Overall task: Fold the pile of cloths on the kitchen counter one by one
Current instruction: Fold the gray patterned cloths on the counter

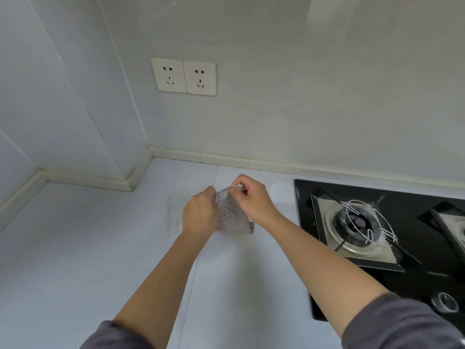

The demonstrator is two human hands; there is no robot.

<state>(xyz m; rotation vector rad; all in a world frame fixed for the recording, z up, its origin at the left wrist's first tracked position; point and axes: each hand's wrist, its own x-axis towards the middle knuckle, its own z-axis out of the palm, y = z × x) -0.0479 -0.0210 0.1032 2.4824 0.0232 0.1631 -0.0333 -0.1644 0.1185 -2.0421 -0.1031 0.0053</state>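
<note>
A small grey cloth with dark dots (232,217) hangs between my two hands, just above the pale kitchen counter (100,248). My left hand (200,212) grips its left edge with curled fingers. My right hand (251,197) pinches the top corner between thumb and fingers. The cloth's lower end droops toward the counter. A pale, whitish cloth (176,227) lies on the counter behind my left wrist, mostly hidden.
A black glass gas hob (377,235) with steel burners and wire pan supports fills the right side. Its knob (444,302) sits near the front. Two wall sockets (183,76) are on the back wall. The counter meets the walls in a corner at the left.
</note>
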